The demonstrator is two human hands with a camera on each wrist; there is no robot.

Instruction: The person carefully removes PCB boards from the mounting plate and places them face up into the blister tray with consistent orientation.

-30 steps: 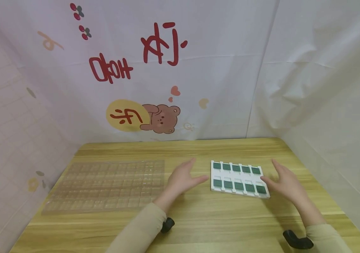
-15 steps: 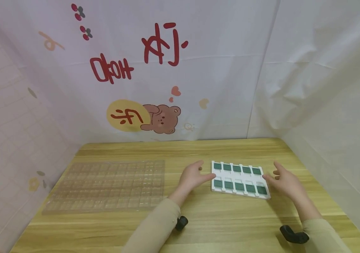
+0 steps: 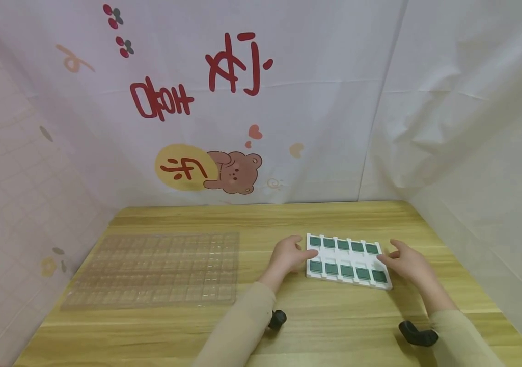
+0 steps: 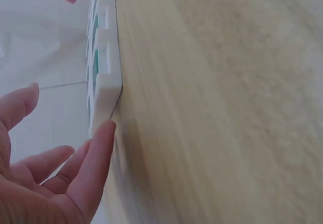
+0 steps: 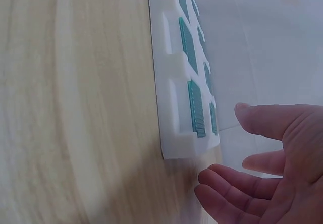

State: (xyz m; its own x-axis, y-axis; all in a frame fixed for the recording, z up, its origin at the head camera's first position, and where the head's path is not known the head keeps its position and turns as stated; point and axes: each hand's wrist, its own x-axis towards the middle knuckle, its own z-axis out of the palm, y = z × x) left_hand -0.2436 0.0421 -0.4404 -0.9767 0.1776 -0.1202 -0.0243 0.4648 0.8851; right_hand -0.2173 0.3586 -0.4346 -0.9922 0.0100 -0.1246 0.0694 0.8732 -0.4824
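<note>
A white tray (image 3: 336,254) lies on the table, with several flat green rectangular pieces (image 3: 346,271) in two rows. My left hand (image 3: 286,256) is at its left end, the thumb reaching over the edge in the head view. In the left wrist view a fingertip (image 4: 107,130) meets or nearly meets the lower edge of the tray, while the thumb stands apart. My right hand (image 3: 411,264) hovers beside the right end, fingers loosely bent. The right wrist view shows a gap between those fingers (image 5: 217,181) and the tray's end.
A large clear plastic tray (image 3: 164,270) with many small compartments lies on the left half of the wooden table (image 3: 334,326). White printed cloth (image 3: 316,102) hangs behind and at the sides. Black wrist mounts (image 3: 418,334) sit under the sleeves.
My left hand has moved right, up to the white tray's left end. My right hand has shifted slightly left beside the other end. The tray has not moved.
</note>
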